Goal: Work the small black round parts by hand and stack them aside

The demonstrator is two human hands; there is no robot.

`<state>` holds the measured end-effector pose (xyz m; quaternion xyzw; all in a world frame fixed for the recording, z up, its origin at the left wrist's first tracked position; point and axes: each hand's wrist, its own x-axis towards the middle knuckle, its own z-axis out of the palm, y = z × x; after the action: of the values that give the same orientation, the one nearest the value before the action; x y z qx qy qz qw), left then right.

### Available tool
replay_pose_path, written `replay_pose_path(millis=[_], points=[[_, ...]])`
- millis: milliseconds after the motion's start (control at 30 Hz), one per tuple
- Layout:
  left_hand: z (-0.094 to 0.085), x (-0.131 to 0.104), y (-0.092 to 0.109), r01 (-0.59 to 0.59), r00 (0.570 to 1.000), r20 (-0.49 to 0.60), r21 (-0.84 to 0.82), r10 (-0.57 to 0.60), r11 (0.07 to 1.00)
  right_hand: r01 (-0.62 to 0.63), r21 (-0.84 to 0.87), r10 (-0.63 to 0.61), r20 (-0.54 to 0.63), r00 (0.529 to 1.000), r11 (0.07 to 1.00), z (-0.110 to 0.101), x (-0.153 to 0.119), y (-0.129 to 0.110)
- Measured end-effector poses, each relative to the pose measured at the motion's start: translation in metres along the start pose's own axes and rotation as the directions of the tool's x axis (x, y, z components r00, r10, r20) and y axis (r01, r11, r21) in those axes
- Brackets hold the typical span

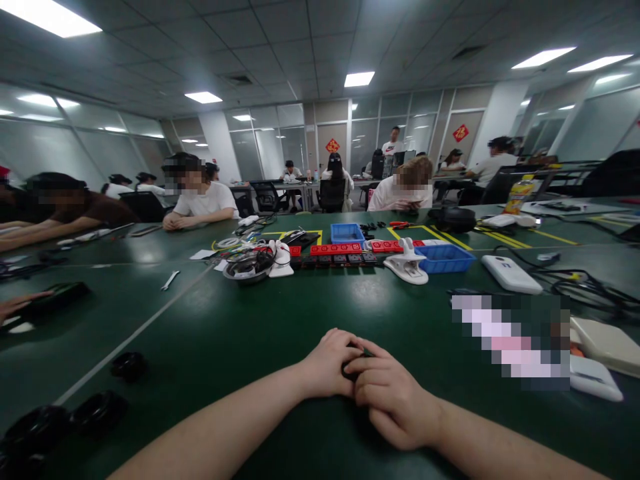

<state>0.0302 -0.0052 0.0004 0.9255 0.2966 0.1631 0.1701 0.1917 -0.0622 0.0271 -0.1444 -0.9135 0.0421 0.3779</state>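
Note:
Both of my hands rest close together above the near middle of the green table (240,420). My left hand (331,363) is closed, its fingers curled and partly hidden behind the other hand. My right hand (397,399) is closed too, with bent fingers reaching over to touch the left one. Between them shows a small dark patch, and I cannot make out whether it is a black object or shadow.
Black rings (100,408) lie at the lower left, a wrench (171,281) beyond. Farther back are a steel bowl (250,267) of cables, red strips (335,249), a white clamp (407,263) and a blue bin (445,259). White devices (511,274) and cables lie right. People sit around.

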Motion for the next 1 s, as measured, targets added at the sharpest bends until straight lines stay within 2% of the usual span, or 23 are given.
replay_pose_path(millis=[133, 267, 333, 400, 467, 533, 600, 700, 767, 833, 900, 933, 1000], points=[[-0.002, -0.003, 0.005, -0.025, 0.999, -0.028, 0.007, 0.025, 1.000, 0.003, -0.084, -0.005, -0.024, 1.000, 0.996, -0.001, -0.003, -0.004], [-0.003, -0.007, 0.014, -0.017, 0.996, -0.093, -0.028, 0.014, 0.999, -0.177, -0.219, 0.157, -0.106, 0.982, 0.960, -0.001, -0.008, 0.000], [-0.003, -0.008, 0.019, -0.003, 0.993, -0.117, -0.030, 0.000, 1.000, -0.312, -0.260, 0.280, -0.156, 0.947, 0.914, 0.002, -0.011, 0.004], [-0.002, -0.009, 0.022, 0.001, 0.992, -0.124, -0.013, -0.002, 1.000, -0.446, -0.282, 0.408, -0.185, 0.894, 0.849, 0.006, -0.012, 0.007], [0.000, -0.009, 0.023, 0.000, 0.991, -0.133, 0.015, 0.002, 1.000, -0.534, -0.303, 0.514, -0.151, 0.844, 0.789, 0.008, -0.011, 0.007], [0.001, -0.010, 0.023, 0.003, 0.990, -0.144, 0.034, 0.002, 0.999, -0.563, -0.343, 0.574, -0.077, 0.815, 0.752, 0.008, -0.009, 0.006], [0.001, -0.011, 0.021, 0.011, 0.988, -0.153, 0.039, -0.005, 0.999, -0.555, -0.380, 0.593, -0.020, 0.805, 0.740, 0.007, -0.007, 0.003], [0.001, -0.012, 0.019, 0.020, 0.989, -0.149, 0.030, -0.016, 0.999, -0.525, -0.378, 0.577, 0.030, 0.817, 0.763, 0.003, -0.006, 0.002], [-0.001, -0.012, 0.019, 0.026, 0.989, -0.143, 0.023, -0.023, 0.999, -0.492, -0.336, 0.539, 0.057, 0.841, 0.803, 0.000, -0.007, 0.003], [-0.002, -0.013, 0.019, 0.034, 0.990, -0.139, 0.017, -0.031, 0.999, -0.455, -0.260, 0.473, 0.007, 0.881, 0.851, -0.003, -0.010, 0.005], [-0.003, -0.013, 0.019, 0.055, 0.989, -0.139, 0.013, -0.053, 0.998, -0.443, -0.173, 0.426, -0.129, 0.895, 0.880, -0.005, -0.014, 0.009], [-0.004, -0.013, 0.018, 0.075, 0.987, -0.144, 0.013, -0.073, 0.997, -0.460, -0.131, 0.429, -0.209, 0.879, 0.878, -0.005, -0.016, 0.012], [-0.005, -0.013, 0.017, 0.134, 0.977, -0.167, 0.014, -0.130, 0.991, -0.551, -0.041, 0.512, -0.320, 0.797, 0.833, -0.005, -0.022, 0.021]])
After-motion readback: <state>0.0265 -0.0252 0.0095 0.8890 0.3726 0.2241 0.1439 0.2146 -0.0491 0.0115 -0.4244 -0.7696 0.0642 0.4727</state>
